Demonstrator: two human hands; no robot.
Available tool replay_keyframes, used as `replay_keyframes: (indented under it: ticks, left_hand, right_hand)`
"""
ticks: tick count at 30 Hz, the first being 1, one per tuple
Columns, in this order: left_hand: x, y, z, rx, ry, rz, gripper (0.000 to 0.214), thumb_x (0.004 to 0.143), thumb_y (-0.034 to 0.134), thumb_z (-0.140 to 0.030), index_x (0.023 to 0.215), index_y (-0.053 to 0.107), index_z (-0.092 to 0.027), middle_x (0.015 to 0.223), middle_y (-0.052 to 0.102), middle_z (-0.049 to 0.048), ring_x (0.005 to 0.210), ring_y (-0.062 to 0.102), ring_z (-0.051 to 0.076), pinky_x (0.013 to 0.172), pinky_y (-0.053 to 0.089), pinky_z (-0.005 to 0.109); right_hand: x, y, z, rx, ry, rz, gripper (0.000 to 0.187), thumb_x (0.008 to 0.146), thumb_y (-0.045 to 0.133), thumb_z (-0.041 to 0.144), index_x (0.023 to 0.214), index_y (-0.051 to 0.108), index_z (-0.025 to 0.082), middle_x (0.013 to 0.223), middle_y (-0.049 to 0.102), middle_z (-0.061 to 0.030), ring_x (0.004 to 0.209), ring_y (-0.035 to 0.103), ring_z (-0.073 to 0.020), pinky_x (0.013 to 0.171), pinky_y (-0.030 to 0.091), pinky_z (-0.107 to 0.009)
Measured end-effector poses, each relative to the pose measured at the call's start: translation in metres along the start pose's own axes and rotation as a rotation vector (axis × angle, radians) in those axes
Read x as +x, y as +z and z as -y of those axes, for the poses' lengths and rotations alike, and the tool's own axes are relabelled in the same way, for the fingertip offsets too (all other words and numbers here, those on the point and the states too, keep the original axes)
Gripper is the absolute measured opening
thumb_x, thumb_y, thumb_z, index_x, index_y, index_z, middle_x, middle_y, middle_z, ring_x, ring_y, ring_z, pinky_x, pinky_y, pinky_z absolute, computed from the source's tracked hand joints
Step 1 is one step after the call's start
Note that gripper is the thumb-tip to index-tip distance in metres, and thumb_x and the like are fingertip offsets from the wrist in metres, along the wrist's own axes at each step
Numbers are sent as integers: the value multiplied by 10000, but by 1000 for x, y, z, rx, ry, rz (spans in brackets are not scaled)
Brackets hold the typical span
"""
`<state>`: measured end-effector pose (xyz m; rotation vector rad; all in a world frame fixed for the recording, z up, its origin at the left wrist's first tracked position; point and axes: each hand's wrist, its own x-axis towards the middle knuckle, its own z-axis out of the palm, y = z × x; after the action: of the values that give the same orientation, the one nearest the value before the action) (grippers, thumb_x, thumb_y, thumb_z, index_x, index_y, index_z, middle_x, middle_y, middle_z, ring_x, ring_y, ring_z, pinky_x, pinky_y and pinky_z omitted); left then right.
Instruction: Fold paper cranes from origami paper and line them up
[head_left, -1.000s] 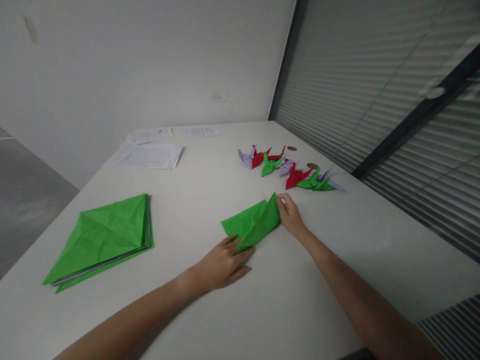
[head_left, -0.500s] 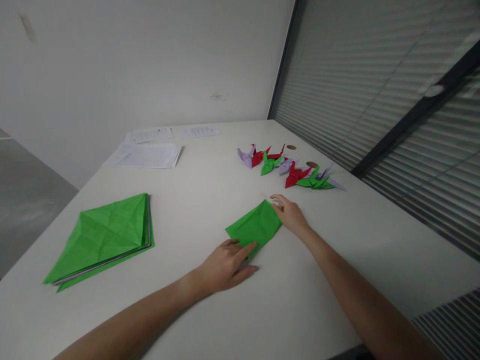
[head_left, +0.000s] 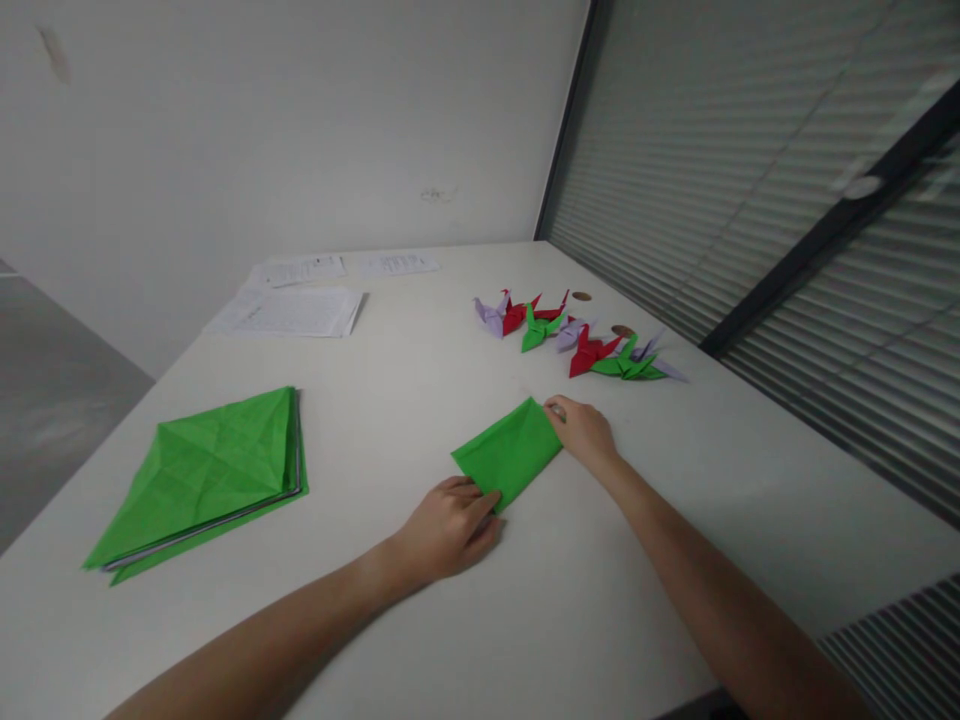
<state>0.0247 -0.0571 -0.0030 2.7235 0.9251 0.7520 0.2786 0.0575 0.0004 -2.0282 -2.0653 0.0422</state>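
Observation:
A folded sheet of green paper [head_left: 511,452] lies on the white table in front of me, turned at a slant. My left hand [head_left: 454,525] is at its near left corner, thumb and forefinger closed on the edge. At the far right corner, my right hand [head_left: 581,428] pinches the paper between thumb and fingertips. The part of each corner under my fingers is hidden.
A larger stack of green paper [head_left: 217,455] sits at the left of the table [head_left: 360,640]. Several red, green and purple paper cranes [head_left: 589,350] stand at the back right. Printed sheets [head_left: 300,312] lie at the back left. A window with blinds [head_left: 750,180] borders the right side.
My right thumb and fingers have closed on the right corner. My left forefinger has drawn back toward the near corner, and its thumb has come in. The paper now looks flatter.

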Motion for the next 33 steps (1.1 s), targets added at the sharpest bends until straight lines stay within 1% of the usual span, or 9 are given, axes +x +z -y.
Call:
replay_keyframes:
  ticks: [4, 7, 9, 11, 13, 16, 20, 24, 33]
  left_hand:
    - [5, -18, 4, 118, 32, -170, 217, 928, 464, -218, 790, 621, -158, 579, 592, 14, 529, 564, 134, 587, 467, 283]
    - [14, -30, 6, 122, -18, -213, 198, 929, 481, -241, 1013, 633, -146, 863, 693, 81, 779, 648, 185, 709, 516, 329]
    - [17, -31, 7, 95, 14, -128, 293, 944, 478, -282, 1178, 590, -146, 1141, 667, 124, 1037, 632, 223, 873, 513, 376]
    - [17, -26, 8, 96, 47, 0, 385, 951, 479, -356, 1280, 540, -165, 1342, 567, 132, 1248, 525, 261, 1008, 452, 433]
    - [14, -19, 9, 118, 35, 118, 459, 947, 477, -428, 1345, 494, -198, 1451, 466, 125, 1355, 415, 292, 1084, 373, 493]
    - [8, -11, 13, 131, -20, 221, 511, 954, 443, -473, 1397, 441, -219, 1498, 403, 127, 1393, 360, 295, 1122, 313, 504]
    - [4, -9, 16, 124, -41, 253, 531, 959, 428, -466, 1423, 409, -209, 1511, 378, 137, 1404, 340, 292, 1138, 284, 491]
    - [4, -9, 16, 109, -27, 237, 533, 954, 444, -449, 1425, 406, -204, 1506, 382, 148, 1408, 331, 298, 1129, 285, 507]
    - [4, -12, 13, 74, -11, 223, 502, 932, 493, -459, 1367, 474, -209, 1440, 468, 149, 1356, 406, 303, 1111, 304, 544]
  right_hand:
    - [0, -1, 3, -38, -5, 9, 237, 916, 493, 366, 1014, 679, 258, 907, 759, -66, 795, 692, -238, 609, 404, -283]
    - [-2, -2, 7, -44, -8, 33, 234, 908, 506, 370, 1023, 679, 262, 894, 759, -67, 782, 692, -235, 611, 406, -280]
    - [-5, -2, 11, -33, -18, 42, 234, 905, 509, 369, 1032, 677, 267, 886, 757, -63, 778, 690, -231, 614, 408, -278]
    - [-8, -3, 14, -12, -38, 60, 234, 902, 514, 368, 1042, 675, 273, 878, 755, -56, 778, 687, -226, 619, 410, -277]
    - [-11, -3, 17, 9, -56, 80, 231, 900, 519, 362, 1050, 673, 276, 871, 752, -48, 786, 685, -223, 626, 411, -277]
    - [-13, -4, 18, 46, -62, 79, 228, 906, 516, 361, 1036, 675, 261, 891, 738, -47, 800, 674, -218, 641, 423, -284]
    - [-14, -2, 17, 80, -93, -10, 350, 910, 503, 466, 1018, 697, 196, 1026, 678, -102, 896, 640, -239, 754, 462, -327]
    - [-13, 7, 15, 136, -162, -48, 385, 870, 570, 472, 1086, 692, 177, 1086, 633, -129, 1012, 589, -267, 924, 428, -381]
    - [-11, 11, 16, 398, -183, 2, 233, 765, 673, 307, 969, 630, 203, 954, 672, -70, 924, 615, -230, 871, 460, -386]
